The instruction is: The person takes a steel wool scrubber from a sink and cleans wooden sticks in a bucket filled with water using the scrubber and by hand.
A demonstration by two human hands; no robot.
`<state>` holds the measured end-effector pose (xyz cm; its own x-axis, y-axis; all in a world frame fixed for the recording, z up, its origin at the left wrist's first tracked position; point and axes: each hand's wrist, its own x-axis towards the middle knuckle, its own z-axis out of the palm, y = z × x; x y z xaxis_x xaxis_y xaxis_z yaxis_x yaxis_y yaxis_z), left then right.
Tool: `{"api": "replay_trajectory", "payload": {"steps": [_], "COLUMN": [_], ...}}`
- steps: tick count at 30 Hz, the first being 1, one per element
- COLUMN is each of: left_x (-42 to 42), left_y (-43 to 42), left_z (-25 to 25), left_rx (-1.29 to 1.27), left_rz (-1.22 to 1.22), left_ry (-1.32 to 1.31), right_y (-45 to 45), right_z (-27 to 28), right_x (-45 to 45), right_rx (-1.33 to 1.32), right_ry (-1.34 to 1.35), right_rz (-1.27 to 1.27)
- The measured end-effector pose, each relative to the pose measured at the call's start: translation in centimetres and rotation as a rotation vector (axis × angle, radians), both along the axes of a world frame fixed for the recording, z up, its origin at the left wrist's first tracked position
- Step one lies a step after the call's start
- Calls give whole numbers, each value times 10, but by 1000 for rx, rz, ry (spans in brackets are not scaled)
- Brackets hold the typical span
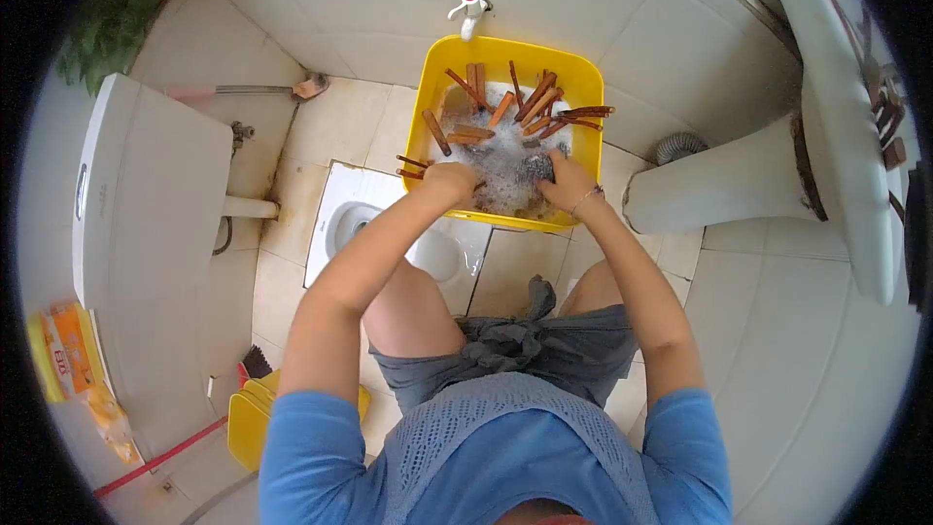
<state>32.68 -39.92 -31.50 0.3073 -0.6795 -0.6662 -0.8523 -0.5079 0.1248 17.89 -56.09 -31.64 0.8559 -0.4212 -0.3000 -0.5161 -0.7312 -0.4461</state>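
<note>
In the yellow basin [590, 87], several brown wooden sticks [539, 97] stand and lean in foamy water [501, 160]. My left hand [453, 183] is curled down into the suds at the basin's near left side. Its fingertips are hidden, and what it grips cannot be made out. Thin dark sticks [411, 168] poke over the rim beside it. At the near right, my right hand [569, 185] is closed on a grey steel wool scrubber [535, 169] at the water's surface, with a bracelet on the wrist.
A white tap [470, 10] sits on the wall behind the basin. The basin overlaps a white squat toilet [340, 224]. A sink pedestal [729, 180] stands right, with a white cistern [146, 194] left. A yellow bin [251, 423] is at lower left.
</note>
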Motion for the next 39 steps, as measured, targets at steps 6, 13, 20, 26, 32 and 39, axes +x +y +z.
{"api": "replay_trajectory", "payload": {"steps": [6, 13, 20, 26, 32, 39], "left_x": [14, -1, -66, -75, -93, -130], "left_y": [45, 195, 146, 65, 26, 34], "left_z": [93, 182, 89, 44, 10, 27], "left_rx": [126, -363, -843, -976, -940, -968], "left_rz": [-93, 582, 1186, 1441, 1249, 863], "left_ry": [-28, 29, 862, 1240, 1114, 356], "right_y": [-24, -7, 9, 9, 55, 43], "right_z": [-33, -129, -223, -38, 49, 29], "right_x": [35, 61, 68, 44, 4, 63], "right_rx": [-62, -203, -279, 389, 1520, 989], "right_ry": [127, 456, 513, 193, -470, -663], "right_rz": [180, 580, 694, 92, -569, -691]}}
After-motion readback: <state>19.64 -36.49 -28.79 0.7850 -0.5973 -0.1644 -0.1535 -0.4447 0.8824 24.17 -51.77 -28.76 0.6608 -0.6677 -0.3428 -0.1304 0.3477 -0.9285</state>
